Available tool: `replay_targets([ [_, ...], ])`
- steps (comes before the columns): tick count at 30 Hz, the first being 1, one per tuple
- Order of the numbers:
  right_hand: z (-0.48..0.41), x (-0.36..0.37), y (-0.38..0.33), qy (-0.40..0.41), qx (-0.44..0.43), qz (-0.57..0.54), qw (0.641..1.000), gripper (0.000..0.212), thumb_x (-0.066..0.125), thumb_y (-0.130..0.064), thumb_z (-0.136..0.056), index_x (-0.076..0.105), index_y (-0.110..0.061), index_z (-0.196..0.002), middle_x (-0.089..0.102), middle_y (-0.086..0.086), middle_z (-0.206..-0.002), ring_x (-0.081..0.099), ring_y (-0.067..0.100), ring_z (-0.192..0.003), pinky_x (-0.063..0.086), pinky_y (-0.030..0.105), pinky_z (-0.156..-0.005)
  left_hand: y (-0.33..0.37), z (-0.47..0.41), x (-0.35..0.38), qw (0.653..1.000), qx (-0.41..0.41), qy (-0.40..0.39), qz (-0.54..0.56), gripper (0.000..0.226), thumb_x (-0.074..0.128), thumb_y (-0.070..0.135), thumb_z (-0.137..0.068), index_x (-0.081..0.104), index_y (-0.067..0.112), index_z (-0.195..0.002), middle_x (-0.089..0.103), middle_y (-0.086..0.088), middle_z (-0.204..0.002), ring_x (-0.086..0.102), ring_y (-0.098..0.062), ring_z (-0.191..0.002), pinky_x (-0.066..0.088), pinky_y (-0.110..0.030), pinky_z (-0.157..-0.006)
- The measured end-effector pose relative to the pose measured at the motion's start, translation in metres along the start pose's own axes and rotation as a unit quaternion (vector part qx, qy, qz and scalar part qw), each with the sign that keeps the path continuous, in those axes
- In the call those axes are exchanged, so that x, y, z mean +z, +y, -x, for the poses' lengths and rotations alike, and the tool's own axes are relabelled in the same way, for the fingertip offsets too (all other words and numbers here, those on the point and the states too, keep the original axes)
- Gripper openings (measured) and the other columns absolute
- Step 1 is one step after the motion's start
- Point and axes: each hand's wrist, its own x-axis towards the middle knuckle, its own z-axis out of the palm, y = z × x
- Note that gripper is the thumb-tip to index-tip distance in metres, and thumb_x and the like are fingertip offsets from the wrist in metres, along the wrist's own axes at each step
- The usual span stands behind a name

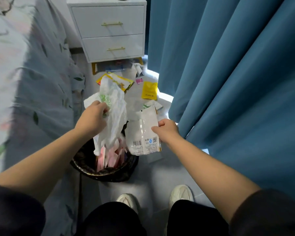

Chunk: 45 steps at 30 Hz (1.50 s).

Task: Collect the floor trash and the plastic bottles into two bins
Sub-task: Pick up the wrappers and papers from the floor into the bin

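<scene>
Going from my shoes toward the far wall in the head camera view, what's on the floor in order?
White shoes → black-lined trash bin → yellow packet → litter under the nightstand → white nightstand.

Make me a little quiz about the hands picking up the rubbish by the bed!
1. True or false: the left hand holds a white plastic bag.
2. What does the right hand hold: A) a bottle, B) a white packet, C) a shoe?
3. Fill in: the yellow packet lies on the ____ near the blue curtain.

Key: 1 true. 2 B. 3 floor. The bin sits below both hands.
</scene>
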Motion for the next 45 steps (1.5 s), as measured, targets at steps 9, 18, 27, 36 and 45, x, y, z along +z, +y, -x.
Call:
replay_targets([
  [9,-0.012,0.073,-0.002,-0.058,0.038,-0.042,0.997,0.01,0.07,-0.018,-0.08,0.062,-0.013,-0.08,0.07,0.007,-0.093,0.069,0.024,-0.085,0.059,0.038,-0.076,-0.052,0.024,0.024,0.996,-0.078,-0.039,0.011,0.024,0.046,-0.009,-0.073,0.056,0.005,-0.09,0.044,-0.002,-0.09,0.049,-0.03,-0.079,0.045,-0.04,-0.068],
  [18,-0.024,0.148,-0.007,-0.112,0.041,0.062,0.991,0.041,0.068,-0.023,-0.085,0.04,-0.015,-0.056,0.048,0.002,-0.06,0.049,0.018,-0.055,0.039,0.024,-0.05,-0.086,0.043,0.036,0.993,-0.105,-0.034,0.026,0.028,0.045,-0.013,-0.068,0.052,0.008,-0.084,0.046,-0.001,-0.088,0.045,-0.024,-0.074,0.035,-0.031,-0.06],
  [27,-0.028,0.131,-0.011,-0.144,0.017,0.158,0.977,0.035,0.048,-0.011,-0.092,0.055,-0.003,-0.124,0.059,0.014,-0.124,0.055,0.031,-0.115,0.046,0.031,-0.09,-0.078,0.046,0.042,0.995,-0.05,-0.084,-0.03,0.026,0.051,-0.007,-0.074,0.054,0.008,-0.095,0.048,-0.005,-0.098,0.047,-0.028,-0.074,0.04,-0.038,-0.06],
  [36,-0.033,0.098,-0.007,-0.077,-0.062,0.116,0.988,0.04,0.048,-0.007,-0.089,0.056,-0.011,-0.128,0.062,0.007,-0.124,0.057,0.022,-0.114,0.043,0.024,-0.093,-0.075,0.046,0.107,0.922,-0.029,-0.371,-0.108,0.074,0.052,0.053,-0.083,0.013,0.045,-0.145,0.025,-0.007,-0.15,0.029,-0.035,-0.137,0.041,-0.049,-0.102],
  [45,-0.051,0.107,0.021,-0.128,-0.177,0.317,0.923,0.067,0.057,-0.021,-0.09,0.024,-0.027,-0.148,0.029,0.002,-0.15,0.035,0.027,-0.132,0.039,0.04,-0.103,-0.085,0.027,0.156,0.868,-0.09,-0.479,-0.1,0.076,0.053,0.05,-0.083,0.009,0.05,-0.145,0.009,-0.01,-0.159,0.01,-0.039,-0.145,0.023,-0.052,-0.114],
])
